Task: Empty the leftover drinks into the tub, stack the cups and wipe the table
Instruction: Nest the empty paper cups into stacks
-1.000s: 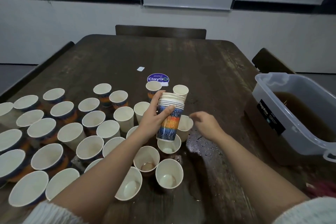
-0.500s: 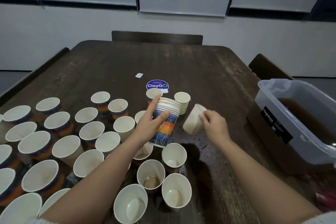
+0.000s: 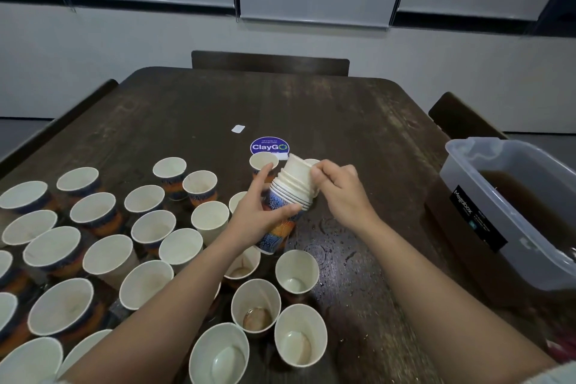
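My left hand (image 3: 263, 207) grips a tilted stack of patterned paper cups (image 3: 283, 212) above the table's middle. My right hand (image 3: 338, 193) holds a single white cup (image 3: 297, 170) whose base sits in the top of that stack. Several loose cups (image 3: 149, 227) stand open on the dark wooden table (image 3: 311, 109), mostly to the left and in front. One near cup (image 3: 256, 305) holds brown dregs. A clear plastic tub (image 3: 486, 206) with brown liquid stands at the right edge.
A round blue ClayGo sticker (image 3: 269, 146) and a small white label (image 3: 238, 129) lie beyond the stack. Droplets wet the tabletop (image 3: 330, 237) below my right hand. Dark chairs stand at the far side (image 3: 269, 62), the left and the right (image 3: 458, 118).
My right hand picked a single cup off the table, lifted it left and set it into the top of the stack. My left hand tilted the stack toward it.
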`<move>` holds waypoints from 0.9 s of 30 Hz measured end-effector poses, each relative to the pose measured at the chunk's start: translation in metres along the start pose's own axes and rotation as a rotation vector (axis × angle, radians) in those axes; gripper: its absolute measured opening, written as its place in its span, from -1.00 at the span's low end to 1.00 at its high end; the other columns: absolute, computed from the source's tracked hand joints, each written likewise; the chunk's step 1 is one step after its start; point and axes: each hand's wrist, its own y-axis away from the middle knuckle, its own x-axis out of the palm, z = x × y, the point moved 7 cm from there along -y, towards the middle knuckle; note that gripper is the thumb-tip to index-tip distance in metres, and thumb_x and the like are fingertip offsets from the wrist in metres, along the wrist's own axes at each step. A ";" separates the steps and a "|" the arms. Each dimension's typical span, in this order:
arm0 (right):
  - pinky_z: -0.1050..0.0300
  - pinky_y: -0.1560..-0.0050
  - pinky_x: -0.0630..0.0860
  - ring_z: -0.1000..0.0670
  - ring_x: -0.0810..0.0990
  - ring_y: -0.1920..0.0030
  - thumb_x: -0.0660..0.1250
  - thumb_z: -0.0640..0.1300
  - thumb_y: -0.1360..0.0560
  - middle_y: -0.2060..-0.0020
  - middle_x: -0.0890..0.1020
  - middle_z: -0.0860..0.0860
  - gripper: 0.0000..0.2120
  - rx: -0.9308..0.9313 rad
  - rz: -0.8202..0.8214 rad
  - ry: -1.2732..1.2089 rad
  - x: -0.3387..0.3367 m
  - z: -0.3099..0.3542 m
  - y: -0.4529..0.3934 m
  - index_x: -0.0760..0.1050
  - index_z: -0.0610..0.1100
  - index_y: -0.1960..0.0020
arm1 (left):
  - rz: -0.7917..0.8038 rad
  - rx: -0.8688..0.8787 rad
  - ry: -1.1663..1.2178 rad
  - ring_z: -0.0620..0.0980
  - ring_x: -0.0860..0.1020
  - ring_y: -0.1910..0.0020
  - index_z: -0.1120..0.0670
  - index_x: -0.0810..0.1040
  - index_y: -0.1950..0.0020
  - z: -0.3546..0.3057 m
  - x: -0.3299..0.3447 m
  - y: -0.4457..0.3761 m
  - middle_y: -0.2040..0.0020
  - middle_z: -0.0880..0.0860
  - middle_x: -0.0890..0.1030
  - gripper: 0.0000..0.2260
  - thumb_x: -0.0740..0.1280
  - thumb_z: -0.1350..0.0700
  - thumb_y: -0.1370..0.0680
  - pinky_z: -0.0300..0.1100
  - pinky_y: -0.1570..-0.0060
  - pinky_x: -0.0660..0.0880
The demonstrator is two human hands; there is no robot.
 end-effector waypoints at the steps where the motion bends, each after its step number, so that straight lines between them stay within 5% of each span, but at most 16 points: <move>1: 0.07 -0.19 0.28 0.06 0.31 -0.14 0.17 -0.07 -0.65 0.18 0.46 0.24 -0.82 0.010 0.033 0.023 0.006 -0.001 0.001 0.51 0.01 0.08 | -0.010 0.009 0.006 -0.33 0.48 -0.04 -0.14 0.10 -0.52 -0.001 -0.001 0.000 -0.08 -0.27 0.44 -0.23 0.48 0.07 -0.45 -0.39 0.03 0.46; 3: 0.10 -0.16 0.28 0.18 0.33 -0.11 0.15 -0.07 -0.66 0.10 0.46 0.22 -0.80 -0.004 0.082 -0.052 0.017 0.000 0.004 0.48 0.01 0.10 | -0.013 0.038 0.011 -0.33 0.48 -0.07 -0.18 0.10 -0.49 -0.005 0.000 0.000 -0.12 -0.27 0.44 -0.25 0.47 0.08 -0.45 -0.41 0.01 0.47; 6: 0.27 0.20 0.31 0.27 0.40 0.25 0.11 -0.06 -0.67 0.26 0.44 0.15 -0.72 -0.026 0.117 -0.183 0.024 0.004 0.009 0.38 0.03 0.21 | 0.011 0.095 -0.014 -0.31 0.45 -0.14 -0.22 0.12 -0.46 -0.012 0.003 0.001 -0.25 -0.23 0.38 -0.30 0.45 0.11 -0.48 -0.44 -0.07 0.44; 8: 0.35 0.26 0.31 0.29 0.40 0.28 0.11 -0.02 -0.66 0.27 0.45 0.15 -0.72 -0.038 0.109 -0.196 0.024 0.006 0.011 0.38 0.04 0.21 | 0.020 0.116 -0.016 -0.37 0.43 -0.14 -0.26 0.14 -0.41 -0.015 0.005 0.002 -0.24 -0.28 0.35 -0.35 0.43 0.12 -0.49 -0.49 -0.07 0.42; 15: 0.18 0.14 0.38 0.18 0.43 0.18 0.31 -0.02 -0.58 0.16 0.49 0.13 -0.86 -0.052 0.148 -0.160 0.023 -0.001 0.008 0.51 -0.09 -0.01 | -0.004 0.151 -0.035 -0.33 0.46 -0.13 -0.22 0.20 -0.39 -0.019 0.008 0.003 -0.24 -0.23 0.38 -0.39 0.43 0.15 -0.50 -0.48 -0.04 0.45; 19: 0.32 0.05 0.41 0.09 0.47 0.00 0.51 -0.15 -0.42 -0.02 0.46 0.06 -0.71 0.002 0.036 -0.193 0.006 -0.003 0.006 0.55 -0.25 -0.06 | -0.014 0.155 0.006 -0.14 0.50 -0.23 -0.18 0.18 -0.43 -0.020 0.019 0.001 -0.32 -0.06 0.45 -0.31 0.46 0.21 -0.47 -0.19 -0.22 0.49; 23: 0.51 0.07 0.33 0.12 0.46 -0.06 0.57 -0.13 -0.34 -0.12 0.47 0.04 -0.70 -0.042 -0.109 -0.066 -0.014 -0.013 0.012 0.54 -0.16 0.02 | 0.096 0.049 -0.044 -0.18 0.43 -0.28 -0.10 -0.03 -0.55 -0.006 0.037 -0.001 -0.38 -0.02 0.34 -0.04 0.55 0.18 -0.37 -0.31 -0.20 0.43; 27: 0.14 -0.03 0.40 0.05 0.44 -0.10 0.57 -0.11 -0.34 -0.24 0.43 -0.05 -0.69 -0.040 -0.256 0.143 -0.029 -0.043 0.033 0.46 -0.20 0.13 | 0.181 -0.028 -0.402 0.04 0.29 -0.43 -0.01 0.08 -0.55 0.018 0.045 0.004 -0.47 0.08 0.25 -0.06 0.57 -0.05 -0.33 -0.04 -0.39 0.31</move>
